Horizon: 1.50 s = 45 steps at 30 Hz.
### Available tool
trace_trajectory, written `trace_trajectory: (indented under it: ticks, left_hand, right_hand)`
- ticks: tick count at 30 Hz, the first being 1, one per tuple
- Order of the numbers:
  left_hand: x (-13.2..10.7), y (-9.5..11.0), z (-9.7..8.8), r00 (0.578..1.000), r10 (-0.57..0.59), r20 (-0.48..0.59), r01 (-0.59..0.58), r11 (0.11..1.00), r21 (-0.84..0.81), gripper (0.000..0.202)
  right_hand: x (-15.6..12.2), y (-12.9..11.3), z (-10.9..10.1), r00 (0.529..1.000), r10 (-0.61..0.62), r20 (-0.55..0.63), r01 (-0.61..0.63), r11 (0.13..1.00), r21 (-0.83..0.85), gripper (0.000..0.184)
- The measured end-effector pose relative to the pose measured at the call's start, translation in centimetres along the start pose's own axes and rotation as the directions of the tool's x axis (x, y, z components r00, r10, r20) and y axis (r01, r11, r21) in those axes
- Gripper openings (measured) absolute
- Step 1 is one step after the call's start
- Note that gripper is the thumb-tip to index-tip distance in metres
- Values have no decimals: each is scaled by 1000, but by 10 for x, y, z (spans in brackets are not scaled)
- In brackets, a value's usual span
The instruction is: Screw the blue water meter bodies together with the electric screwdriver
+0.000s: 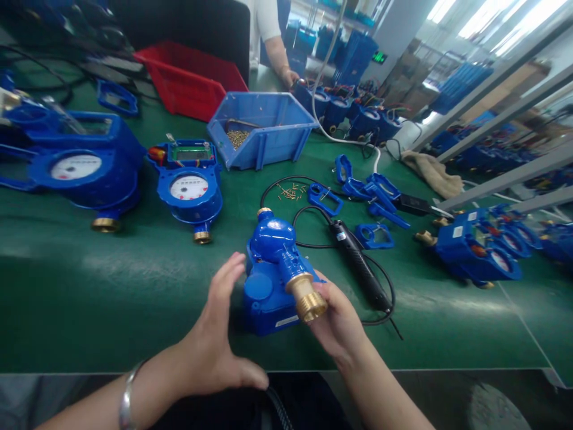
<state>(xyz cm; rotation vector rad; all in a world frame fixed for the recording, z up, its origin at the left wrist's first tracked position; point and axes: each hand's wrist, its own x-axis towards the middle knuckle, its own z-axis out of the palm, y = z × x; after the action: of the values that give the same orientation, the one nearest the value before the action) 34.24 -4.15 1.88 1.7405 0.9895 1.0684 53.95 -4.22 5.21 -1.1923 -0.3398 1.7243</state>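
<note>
A blue water meter (273, 242) with threaded brass ends is turned with its underside up, close to the front of the green bench. My right hand (338, 322) grips it from the right, beside the nearer brass end; some of those fingers are hidden behind the meter. To its left my left hand (219, 334) is open, thumb and fingers spread apart, with a gap between it and the meter. A black electric screwdriver (360, 266) with a cable lies to the right. Behind the meter is a small pile of brass screws (293, 192).
Left stand more water meters (188, 190). Behind are a blue bin (277, 128) holding screws and a red bin (192, 80). Blue covers (326, 200) lie at centre right, other meters (478, 245) farther right. Across the bench, a co-worker's hand (290, 77) touches a row of meters.
</note>
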Motion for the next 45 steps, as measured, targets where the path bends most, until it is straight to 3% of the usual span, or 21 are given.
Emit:
trace_trajectory:
  ticks: [1, 3, 4, 5, 6, 9, 12, 14, 16, 17, 18, 19, 22, 26, 31, 35, 38, 40, 42, 43, 45]
  left_hand:
    - [3, 4, -2, 967, -252, -27, 246, 959, -137, 106]
    - [14, 12, -7, 746, -659, 94, 636, 664, -393, 94]
    - [21, 15, -8, 634, -743, 214, 733, 490, -471, 84]
    - [29, 17, -9, 557, -762, 330, 783, 350, -514, 75]
    - [36, 18, -11, 519, -744, 422, 806, 260, -532, 66]
    - [52, 14, -13, 508, -702, 498, 812, 197, -550, 41]
    - [57, 11, -14, 517, -696, 498, 808, 203, -553, 35]
    - [58, 12, -14, 524, -685, 506, 805, 206, -556, 38]
    - [57, 14, -12, 524, -678, 515, 809, 208, -550, 44]
    - [57, 15, -12, 524, -674, 521, 812, 210, -545, 47]
    - [57, 16, -11, 528, -669, 523, 812, 217, -542, 49]
    - [56, 17, -11, 531, -666, 524, 813, 225, -538, 50]
    - [55, 18, -12, 539, -656, 528, 816, 253, -519, 48]
    - [55, 19, -17, 543, -641, 543, 820, 267, -506, 48]
    - [53, 20, -20, 585, -605, 540, 795, 297, -529, 54]
    - [51, 18, -20, 610, -581, 538, 781, 328, -531, 50]
    - [53, 13, -22, 592, -615, 520, 791, 323, -519, 49]
    - [57, 10, -26, 576, -634, 516, 804, 324, -499, 46]
    - [63, 5, -30, 576, -640, 508, 803, 327, -499, 41]
    - [66, 3, -33, 580, -640, 504, 799, 323, -508, 38]
    - [73, -3, -39, 578, -635, 512, 795, 297, -530, 34]
  right_hand:
    - [1, 4, 1, 1000, -27, -6, 27, 1000, 9, 36]
    - [2, 12, 3, 997, -72, -11, 72, 997, 19, 39]
    - [2, 16, 5, 996, -85, -10, 85, 996, 23, 40]
    - [1, 19, 7, 995, -98, -5, 98, 995, 23, 41]
    - [0, 22, 8, 994, -107, 6, 107, 994, 17, 43]
    - [-3, 21, 7, 987, -144, 71, 153, 976, -154, 46]
    - [-7, 3, -1, 970, -202, 134, 241, 756, -608, 40]
    - [-9, -16, -5, 919, -358, 164, 323, 448, -834, 34]
    - [-9, -34, -2, 791, -489, 367, 447, 52, -893, 29]
    - [-8, -40, 3, 707, -468, 531, 508, -186, -841, 30]
    - [-7, -45, 9, 630, -371, 682, 559, -393, -730, 33]
    - [-6, -49, 16, 570, -234, 788, 604, -532, -594, 34]
    - [-1, -53, 35, 470, 81, 879, 636, -721, -274, 20]
    - [4, -58, 46, 442, 171, 881, 645, -743, -180, 20]
    - [4, -65, 47, 428, 47, 902, 610, -752, -250, 22]
    - [9, -59, 56, 480, 89, 873, 622, -736, -266, 12]
    - [12, -56, 68, 540, 120, 833, 644, -696, -317, 9]
    - [15, -63, 76, 557, 136, 820, 694, -619, -369, 11]
    - [25, -79, 81, 551, 168, 817, 787, -429, -443, 20]
    - [34, -89, 81, 583, 138, 800, 789, -331, -518, 28]
    - [62, -108, 78, 731, -27, 682, 661, -221, -717, 38]
